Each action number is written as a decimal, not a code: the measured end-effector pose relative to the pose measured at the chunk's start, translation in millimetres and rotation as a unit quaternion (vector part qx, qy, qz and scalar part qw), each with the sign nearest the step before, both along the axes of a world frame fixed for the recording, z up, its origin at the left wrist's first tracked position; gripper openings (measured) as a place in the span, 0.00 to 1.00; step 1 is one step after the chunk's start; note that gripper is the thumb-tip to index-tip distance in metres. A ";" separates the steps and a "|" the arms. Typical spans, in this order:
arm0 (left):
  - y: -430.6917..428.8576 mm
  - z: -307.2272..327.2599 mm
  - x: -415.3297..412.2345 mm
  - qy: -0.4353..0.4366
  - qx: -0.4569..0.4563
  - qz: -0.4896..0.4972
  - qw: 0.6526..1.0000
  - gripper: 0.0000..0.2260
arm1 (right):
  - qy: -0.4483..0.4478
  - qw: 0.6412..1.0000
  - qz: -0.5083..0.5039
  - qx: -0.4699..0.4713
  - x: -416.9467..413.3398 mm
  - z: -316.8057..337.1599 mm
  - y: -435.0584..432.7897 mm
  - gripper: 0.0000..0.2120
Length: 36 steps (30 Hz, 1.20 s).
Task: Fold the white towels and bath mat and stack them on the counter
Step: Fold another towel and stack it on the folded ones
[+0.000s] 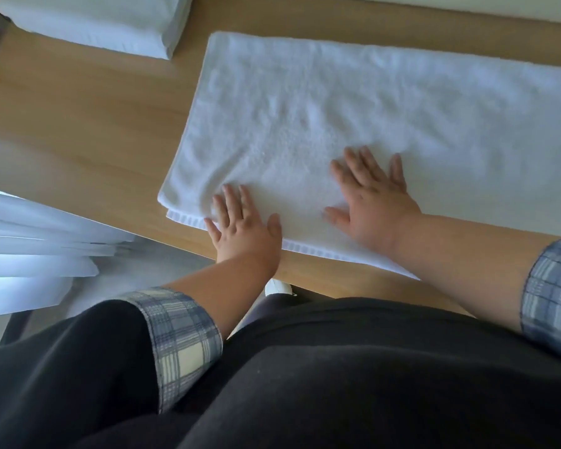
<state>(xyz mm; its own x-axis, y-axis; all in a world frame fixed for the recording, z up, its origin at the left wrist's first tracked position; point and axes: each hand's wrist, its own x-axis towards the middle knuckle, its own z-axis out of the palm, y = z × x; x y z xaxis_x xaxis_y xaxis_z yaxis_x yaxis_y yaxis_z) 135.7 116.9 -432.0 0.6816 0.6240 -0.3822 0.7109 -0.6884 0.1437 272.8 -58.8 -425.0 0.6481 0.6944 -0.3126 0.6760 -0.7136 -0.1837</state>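
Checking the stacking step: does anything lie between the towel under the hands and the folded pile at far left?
Nothing visible does. Only bare counter separates the towel from the folded pile. The left hand and right hand lie flat on the towel.

A light wooden table [94, 118] is bordered at its far edge by a pale wall [467, 8]. White pleated curtains [30, 241] are lit by daylight at the left, above a grey floor [136, 270].
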 end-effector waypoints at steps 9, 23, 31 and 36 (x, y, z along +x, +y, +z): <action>86.3 33.4 66.1 -0.182 -0.039 -0.273 0.944 0.20 | 0.019 0.960 0.279 0.012 -38.5 -5.2 85.0 0.39; 137.1 0.9 47.0 -0.007 0.060 -0.583 0.810 0.30 | 0.081 0.983 0.162 0.036 -24.6 8.3 66.2 0.32; 63.7 10.5 102.0 0.006 0.030 -0.632 0.774 0.29 | 0.055 0.978 -0.191 -0.056 -19.1 15.6 -59.2 0.32; -39.8 10.4 151.9 -0.019 0.017 -0.608 0.794 0.32 | 0.073 0.957 -0.275 -0.060 -34.6 11.3 -145.3 0.34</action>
<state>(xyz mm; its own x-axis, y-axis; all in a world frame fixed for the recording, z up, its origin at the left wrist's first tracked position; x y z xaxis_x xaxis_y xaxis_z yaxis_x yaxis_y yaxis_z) 287.6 77.2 -421.6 0.7986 -0.4941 -0.3437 -0.4857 -0.8663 0.1166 238.2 -204.1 -413.7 0.8484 0.2142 -0.4840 0.1659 -0.9760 -0.1412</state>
